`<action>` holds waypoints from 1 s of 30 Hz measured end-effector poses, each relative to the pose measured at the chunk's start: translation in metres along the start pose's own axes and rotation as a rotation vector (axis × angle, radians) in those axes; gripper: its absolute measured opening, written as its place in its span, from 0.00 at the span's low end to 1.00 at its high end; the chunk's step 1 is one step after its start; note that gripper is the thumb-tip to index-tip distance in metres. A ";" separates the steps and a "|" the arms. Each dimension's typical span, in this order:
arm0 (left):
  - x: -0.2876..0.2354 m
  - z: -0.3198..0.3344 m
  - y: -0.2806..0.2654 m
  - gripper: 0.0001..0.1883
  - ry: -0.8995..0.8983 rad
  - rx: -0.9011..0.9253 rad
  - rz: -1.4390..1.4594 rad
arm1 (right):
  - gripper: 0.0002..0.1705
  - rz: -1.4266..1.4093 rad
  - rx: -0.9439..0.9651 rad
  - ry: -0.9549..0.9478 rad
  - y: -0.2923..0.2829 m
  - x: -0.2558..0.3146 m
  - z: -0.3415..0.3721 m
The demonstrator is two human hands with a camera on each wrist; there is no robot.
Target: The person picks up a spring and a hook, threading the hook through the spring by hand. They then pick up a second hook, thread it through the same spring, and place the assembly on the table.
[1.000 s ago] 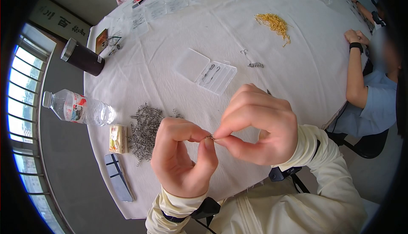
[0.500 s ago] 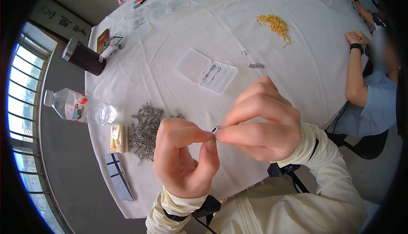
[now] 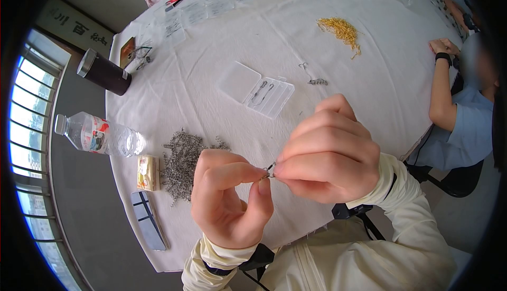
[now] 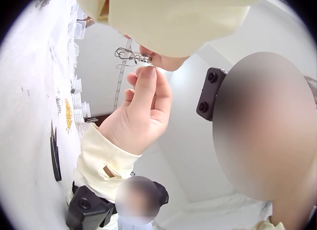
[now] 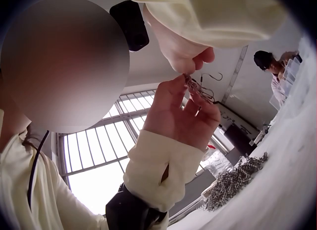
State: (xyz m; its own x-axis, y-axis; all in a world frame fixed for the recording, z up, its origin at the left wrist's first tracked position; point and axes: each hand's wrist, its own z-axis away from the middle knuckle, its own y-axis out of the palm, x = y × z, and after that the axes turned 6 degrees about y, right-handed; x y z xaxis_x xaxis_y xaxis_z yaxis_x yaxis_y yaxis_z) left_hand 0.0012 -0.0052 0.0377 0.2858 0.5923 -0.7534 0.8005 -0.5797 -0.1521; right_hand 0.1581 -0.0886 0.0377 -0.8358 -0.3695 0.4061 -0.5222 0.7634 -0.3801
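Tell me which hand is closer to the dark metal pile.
Left. In the head view, the left hand is just right of the dark metal pile; the right hand is farther right, beyond the left.

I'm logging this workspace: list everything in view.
Wire pieces: uncounted, grey, near centre
Coil pile: 1, grey, left
Loose pile: 1, yellow, far right
Open case: 1, clear, centre
Stray coil: 1, grey, centre-right
Bottle: 1, clear, left
Tumbler: 1, dark, left
Packet: 1, yellow, left
Flat slab: 1, grey, near left
Tablecloth: 1, white, underneath
Flat cases: several, clear, far edge
Other people: several, mixed clothing, tableside
Left hand: 1, cream-sleeved, front
Right hand: 1, cream-sleeved, front
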 end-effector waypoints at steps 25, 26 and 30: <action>0.002 0.000 0.001 0.13 0.078 -0.010 -0.005 | 0.14 -0.004 0.151 -0.090 -0.013 0.002 0.001; 0.003 0.000 0.002 0.13 0.078 -0.010 -0.006 | 0.14 0.001 0.138 -0.096 -0.012 0.002 0.001; 0.005 0.002 0.002 0.14 0.138 -0.006 -0.082 | 0.14 0.006 0.124 -0.108 -0.011 0.003 0.000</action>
State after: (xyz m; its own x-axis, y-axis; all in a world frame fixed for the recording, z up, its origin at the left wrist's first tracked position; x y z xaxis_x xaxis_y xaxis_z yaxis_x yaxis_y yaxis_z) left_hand 0.0030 -0.0042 0.0328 0.2882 0.7090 -0.6436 0.8272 -0.5229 -0.2056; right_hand 0.1613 -0.0986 0.0429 -0.8490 -0.4248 0.3143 -0.5283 0.6974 -0.4844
